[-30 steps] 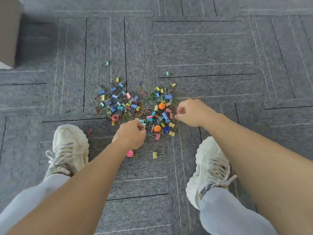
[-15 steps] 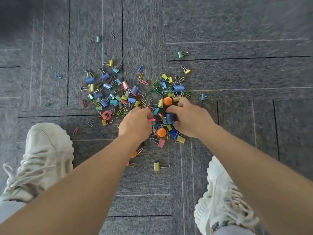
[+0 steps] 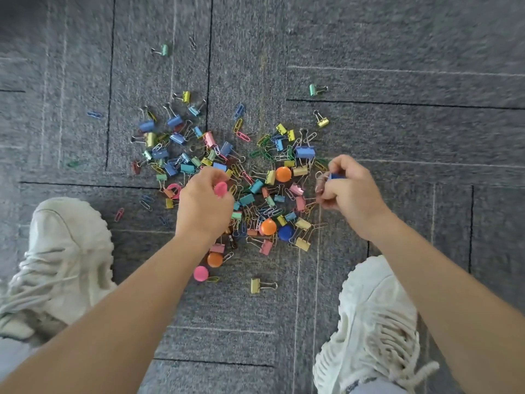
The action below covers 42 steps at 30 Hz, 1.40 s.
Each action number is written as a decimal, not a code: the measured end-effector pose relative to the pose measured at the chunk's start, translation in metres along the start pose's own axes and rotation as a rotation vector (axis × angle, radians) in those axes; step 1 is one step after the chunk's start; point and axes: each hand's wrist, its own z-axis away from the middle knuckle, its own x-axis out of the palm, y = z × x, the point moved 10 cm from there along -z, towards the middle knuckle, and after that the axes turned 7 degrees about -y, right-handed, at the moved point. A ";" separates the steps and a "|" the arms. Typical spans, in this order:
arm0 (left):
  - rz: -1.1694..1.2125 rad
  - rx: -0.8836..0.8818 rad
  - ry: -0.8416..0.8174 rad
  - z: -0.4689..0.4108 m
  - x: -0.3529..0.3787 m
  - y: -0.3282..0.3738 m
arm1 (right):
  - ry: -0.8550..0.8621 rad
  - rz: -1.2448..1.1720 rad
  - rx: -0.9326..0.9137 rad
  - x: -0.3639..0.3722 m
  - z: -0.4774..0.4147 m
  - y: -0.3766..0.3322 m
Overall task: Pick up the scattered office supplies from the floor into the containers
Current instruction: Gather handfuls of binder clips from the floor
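**A:** Entry one, left hand?
**B:** Left hand [image 3: 204,204]: fingers curled, pinching a pink disc [image 3: 220,189] at the fingertips. It is above the left-middle of the heap.

**A:** Entry two, right hand?
**B:** Right hand [image 3: 352,191]: fingers curled round a blue binder clip [image 3: 337,176], which sits between thumb and forefinger at the top of the fist. Some thin wire shows under the fingers, too blurred to identify. The hand is at the heap's right edge.

**A:** Entry three, loose stock?
**B:** Heap of clips [image 3: 255,177]: mixed colours, binder and paper clips, on the grey carpet [image 3: 397,52], lying between the hands and spreading away from the person.

**A:** Outliers?
**B:** Orange disc [image 3: 215,259] and second pink disc [image 3: 200,273], just beside each other, near the left wrist. Yellow binder clip [image 3: 255,285], alone between the left shoe [image 3: 68,260] and the right shoe [image 3: 375,322]. Green binder clip [image 3: 313,89], well apart on the far side.
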 end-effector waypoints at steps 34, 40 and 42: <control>-0.726 -0.121 -0.286 -0.009 0.049 -0.005 | 0.056 0.664 -0.065 0.016 -0.012 0.000; -0.454 -0.056 -0.359 -0.003 0.044 0.006 | -0.122 -0.128 0.065 0.002 0.006 0.012; -0.221 -0.017 -0.316 -0.002 0.035 0.016 | -0.260 -0.478 0.074 0.007 0.011 0.011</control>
